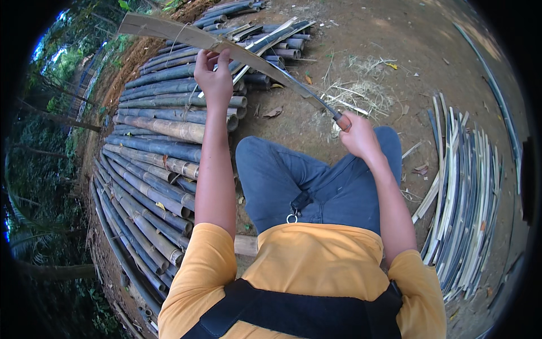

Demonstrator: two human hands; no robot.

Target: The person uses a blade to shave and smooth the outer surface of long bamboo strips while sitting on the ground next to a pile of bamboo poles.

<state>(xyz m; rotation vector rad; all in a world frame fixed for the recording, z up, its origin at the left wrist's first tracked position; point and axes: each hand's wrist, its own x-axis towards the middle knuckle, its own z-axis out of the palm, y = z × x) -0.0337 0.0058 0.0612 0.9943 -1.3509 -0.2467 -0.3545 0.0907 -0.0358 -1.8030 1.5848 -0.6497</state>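
Observation:
My right hand, in front of my right knee, is closed round the brown handle of a long knife. The dark, narrow blade points up and left, lying along a long, flat, pale-brown bamboo strip. I cannot tell how far the blade has gone into the strip. Farther left, my left hand is raised, its fingers bent and pinching the strip's near edge beside a node. The strip slants from the upper left down toward the knife handle. A thin fibre hangs from it near my left hand.
A large stack of bamboo poles fills the left side. Split bamboo strips lie on its far end. Pale shavings litter the ground ahead. At my right lies a bundle of thin strips; a long pole curves beyond.

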